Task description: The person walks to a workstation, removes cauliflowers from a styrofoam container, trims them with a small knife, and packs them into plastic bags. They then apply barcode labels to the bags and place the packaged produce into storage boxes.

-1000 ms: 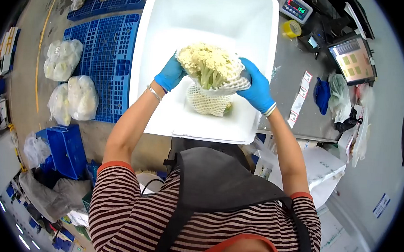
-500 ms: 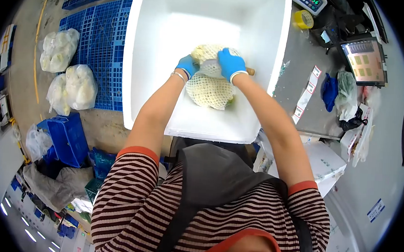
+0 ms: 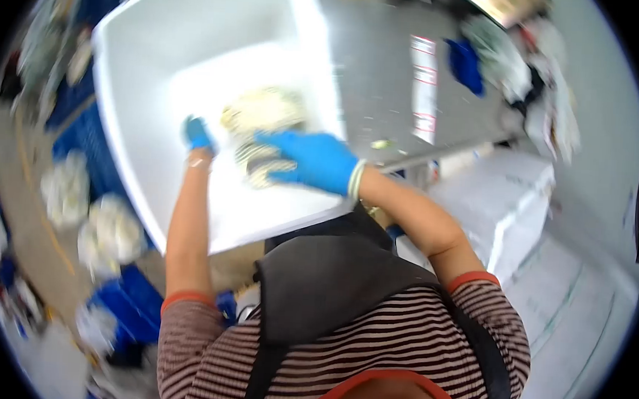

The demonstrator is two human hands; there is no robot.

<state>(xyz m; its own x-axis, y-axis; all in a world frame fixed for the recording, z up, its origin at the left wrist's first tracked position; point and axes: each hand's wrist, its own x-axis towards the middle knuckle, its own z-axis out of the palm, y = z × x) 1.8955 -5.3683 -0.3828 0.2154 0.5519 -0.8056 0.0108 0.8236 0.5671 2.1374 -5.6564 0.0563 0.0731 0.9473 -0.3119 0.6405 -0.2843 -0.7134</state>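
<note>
Lying beneath right fingers (image 3: pixel 283 141), netted cauliflower (image 3: pixel 251 160)

From my end I count two hands, left (image 3: pixel 196 132) and right (image 3: pixel 321 163); one box (image 3: pixel 146 67); two cauliflowers (image 3: pixel 270 110) toward its right edge; one strip (image 3: pixel 424 89) by the desk's (image 3: pixel 373 65) near edge; at least two bags (image 3: pixel 112 232) beyond the box's left edge.
</note>
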